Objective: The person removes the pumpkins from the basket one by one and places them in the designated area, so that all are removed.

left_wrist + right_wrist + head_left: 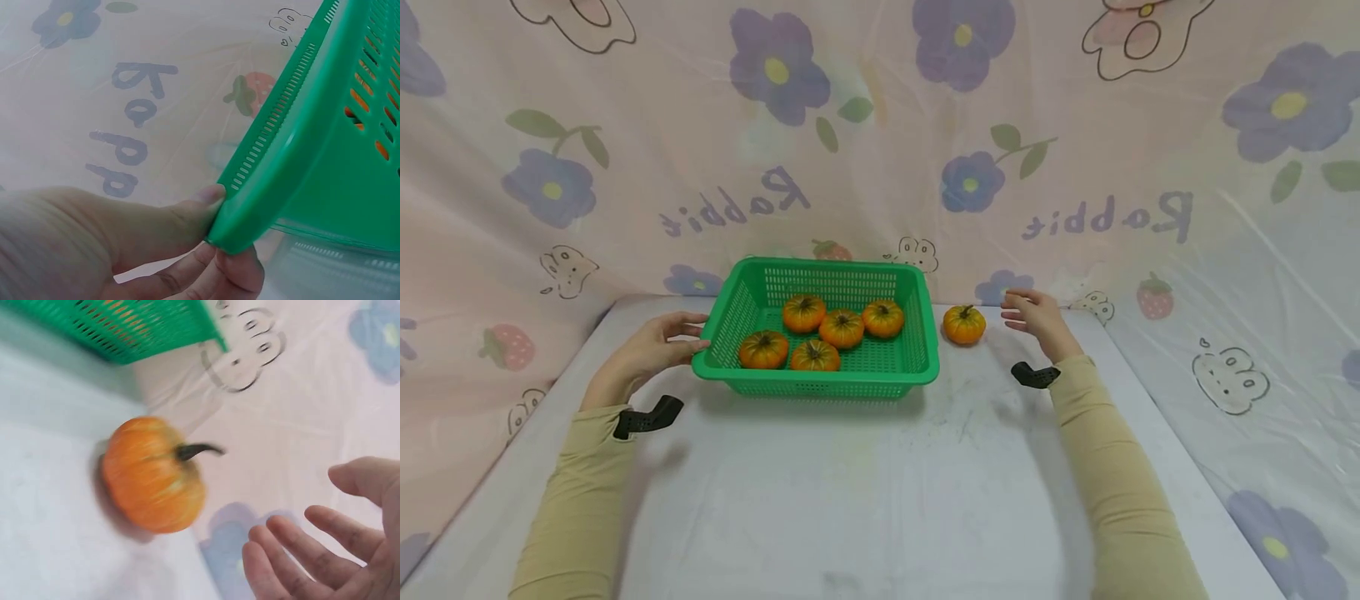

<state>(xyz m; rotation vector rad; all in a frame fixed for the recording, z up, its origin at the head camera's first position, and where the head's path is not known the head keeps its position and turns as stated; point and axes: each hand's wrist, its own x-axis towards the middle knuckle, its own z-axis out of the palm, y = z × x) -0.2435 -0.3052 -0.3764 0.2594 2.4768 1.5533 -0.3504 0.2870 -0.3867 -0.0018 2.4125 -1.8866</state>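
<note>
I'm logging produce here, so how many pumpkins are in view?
6. In the green basket: back-left pumpkin, back-right pumpkin, centre pumpkin, front-left pumpkin, front-middle pumpkin. On the table, right of it: loose pumpkin.

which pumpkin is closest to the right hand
The lone pumpkin on the table, between the green basket and the open right hand, which isn't touching it. The other five pumpkins all sit inside the basket.

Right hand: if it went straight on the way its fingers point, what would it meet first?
Most likely the lone pumpkin outside the green basket, though how high the right hand hovers is unclear.
</note>
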